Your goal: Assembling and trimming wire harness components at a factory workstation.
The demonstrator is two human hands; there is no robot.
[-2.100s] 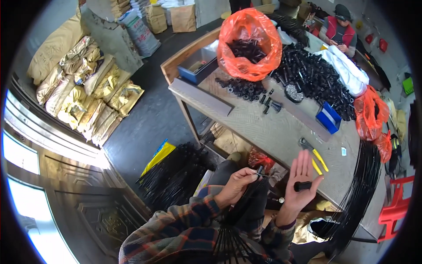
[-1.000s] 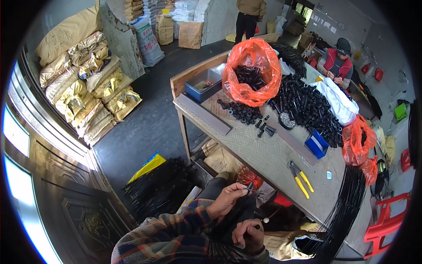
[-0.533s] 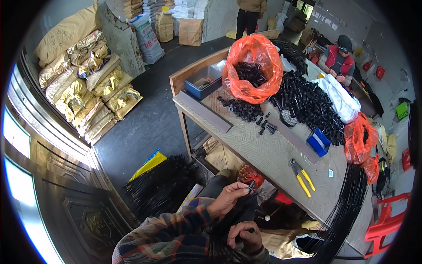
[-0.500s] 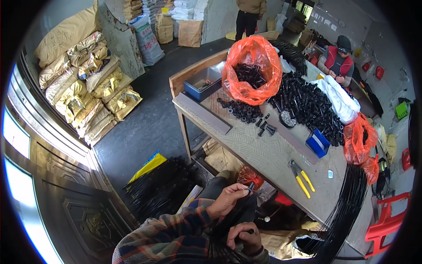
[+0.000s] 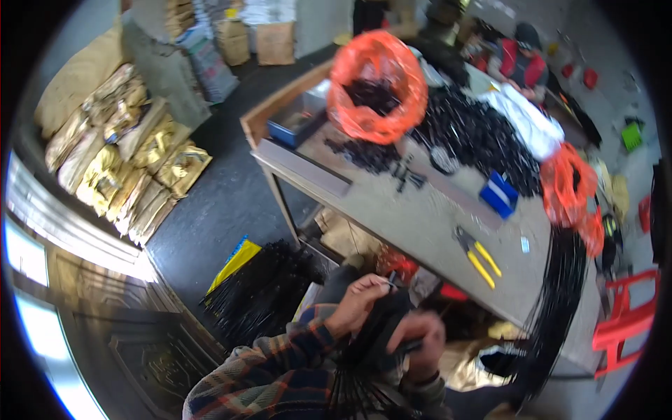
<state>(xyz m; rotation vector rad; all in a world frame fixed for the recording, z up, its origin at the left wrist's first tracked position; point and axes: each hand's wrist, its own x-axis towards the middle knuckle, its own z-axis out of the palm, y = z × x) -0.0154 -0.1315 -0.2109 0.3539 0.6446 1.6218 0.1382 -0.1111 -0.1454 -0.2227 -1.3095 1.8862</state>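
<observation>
My left hand [image 5: 358, 302] is closed in a pinch on a small black part [image 5: 393, 278] with a pale bit at its end, above my lap near the table's front edge. To its right, my right hand [image 5: 422, 339] is smeared by motion. Its fingers look curled round something dark that I cannot make out. Beneath the hands, a bunch of thin black strands [image 5: 355, 388] fans out over my lap. On the table [image 5: 420, 238] ahead lie pliers [image 5: 477, 257] with yellow handles, a few black fittings [image 5: 406, 173] and a large heap of black parts [image 5: 472, 133].
An orange plastic bag [image 5: 343, 115] of black parts stands beside a blue bin [image 5: 290, 133]. A blue box [image 5: 498, 194] sits near the heap. Long black strands [image 5: 560, 294] hang over the table's right end by a red stool [image 5: 623, 329]. Another person [image 5: 521, 63] sits at the far side.
My right hand has moved up and to the right, blurring. My left hand keeps its pinch and has shifted slightly upward. The whole view has tilted and shifted a little.
</observation>
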